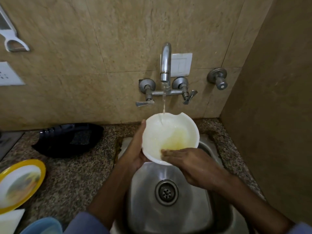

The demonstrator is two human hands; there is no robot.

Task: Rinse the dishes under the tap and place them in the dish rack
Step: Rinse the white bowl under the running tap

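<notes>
A white bowl (pixel 168 130) with a chipped far rim is held tilted over the steel sink (pixel 145 200). Water runs from the tap (pixel 165 65) into the bowl, and a yellowish film lies in its bottom. My left hand (pixel 136 149) grips the bowl's left side from underneath, thumb along the rim. My right hand (pixel 189 159) reaches over the near rim with its fingers flat inside the bowl, touching the yellow residue.
On the granite counter (pixel 76 174) to the left lie a black tray (pixel 67 141), a yellow-rimmed plate (pixel 20 183), a blue container (pixel 43 225) and a white object (pixel 8 220). Tap handles (pixel 143 103) stick out from the tiled wall. A side wall stands close on the right.
</notes>
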